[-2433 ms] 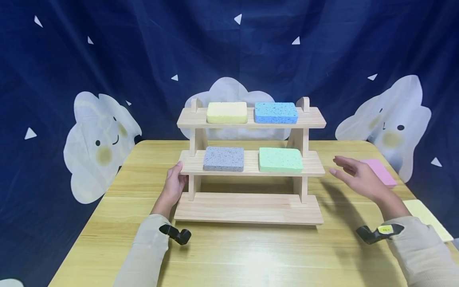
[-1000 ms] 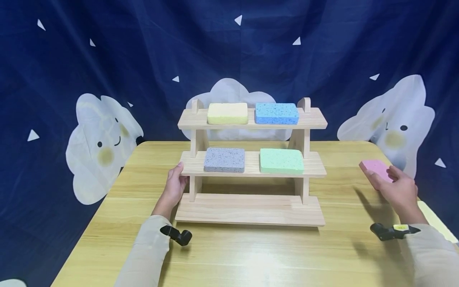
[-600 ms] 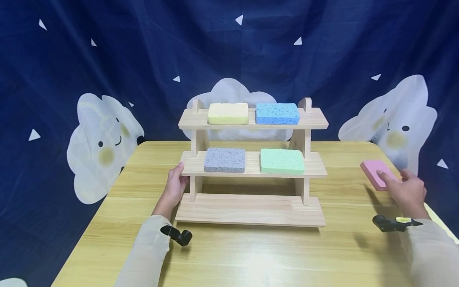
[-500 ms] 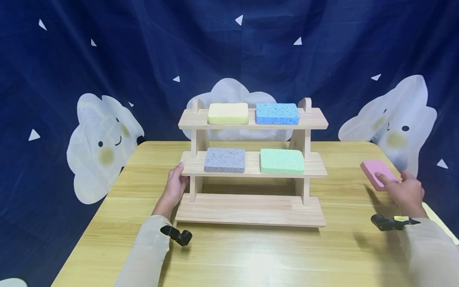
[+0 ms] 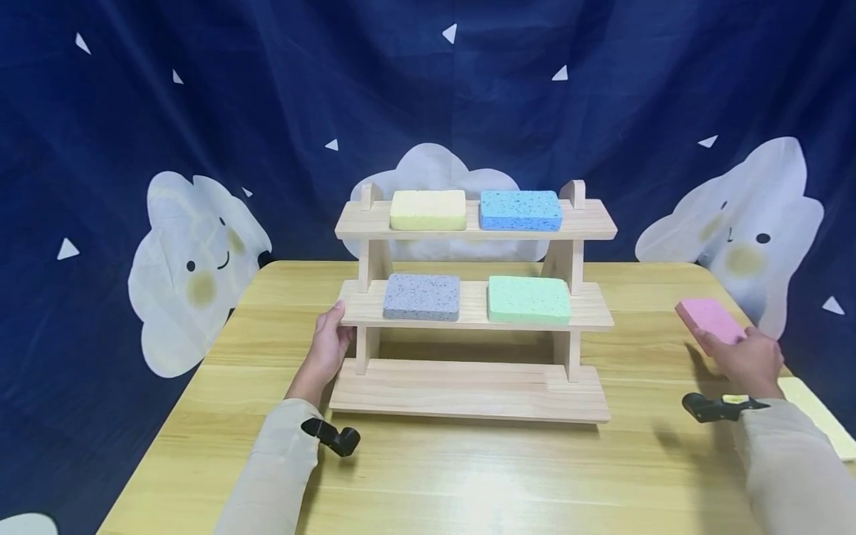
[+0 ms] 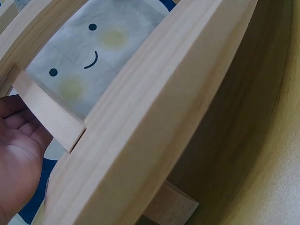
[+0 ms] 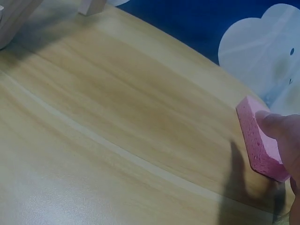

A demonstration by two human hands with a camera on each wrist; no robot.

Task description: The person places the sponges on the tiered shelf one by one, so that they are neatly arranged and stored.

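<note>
A pale three-tier wooden display shelf (image 5: 471,390) stands mid-table. My left hand (image 5: 328,349) holds the left end of its middle tier, thumb at the board's edge; in the left wrist view, this hand (image 6: 21,159) has its fingers partly hidden behind an upright. To the far right my right hand (image 5: 752,362) pinches a pink sponge (image 5: 714,319) at its near end. The right wrist view shows the thumb lying on the pink sponge (image 7: 253,140); the other fingers are mostly hidden. Whether the sponge touches the table, I cannot tell.
The top tier bears a yellow sponge (image 5: 428,210) and a blue sponge (image 5: 520,210). On the middle tier lie a grey sponge (image 5: 421,297) and a green sponge (image 5: 528,299). A pale yellow piece (image 5: 819,416) lies by the table's right edge. A blue cloud-print curtain (image 5: 294,89) hangs behind.
My right hand has gone from beside the shelf out to the right and taken hold of the pink sponge, shifting its grip slightly there. My left hand has stayed on the shelf.
</note>
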